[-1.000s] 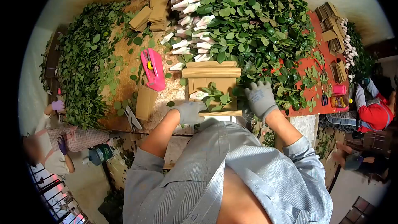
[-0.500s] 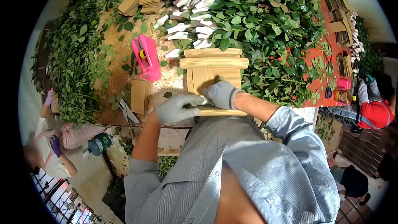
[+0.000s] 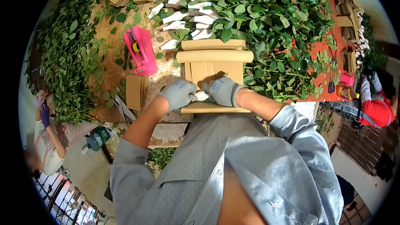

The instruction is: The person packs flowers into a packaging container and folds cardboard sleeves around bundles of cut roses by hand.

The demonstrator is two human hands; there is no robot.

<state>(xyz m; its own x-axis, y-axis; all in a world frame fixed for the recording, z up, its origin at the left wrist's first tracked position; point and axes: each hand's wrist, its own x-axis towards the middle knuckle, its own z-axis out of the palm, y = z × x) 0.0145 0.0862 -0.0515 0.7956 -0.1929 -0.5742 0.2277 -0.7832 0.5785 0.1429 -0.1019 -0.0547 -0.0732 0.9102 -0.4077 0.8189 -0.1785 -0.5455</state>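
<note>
Grey gloves cover both my hands, which meet over a sheet of corrugated cardboard (image 3: 235, 68) in front of my waist. A white-wrapped flower bud (image 3: 201, 96) shows between them. On its left side my left hand (image 3: 178, 95) has its fingers curled against the bud. From the other side my right hand (image 3: 221, 91) closes on it, hiding part of it. A rolled cardboard edge (image 3: 214, 56) lies across the far end of the sheet, and a cardboard strip (image 3: 214, 108) runs along the near end.
Ahead lie several white-wrapped buds (image 3: 175, 25) with leafy stems (image 3: 266, 21). To the left are a pink tape dispenser (image 3: 143, 54), folded cardboard (image 3: 135, 91), scissors (image 3: 123, 109) and a heap of greenery (image 3: 62, 58). Other people (image 3: 379, 110) stand at both sides.
My left hand has moved up and turned, its fingers now curled at the bud. My right hand stays close by. The view has shifted slightly, and the person at left has brought both hands together.
</note>
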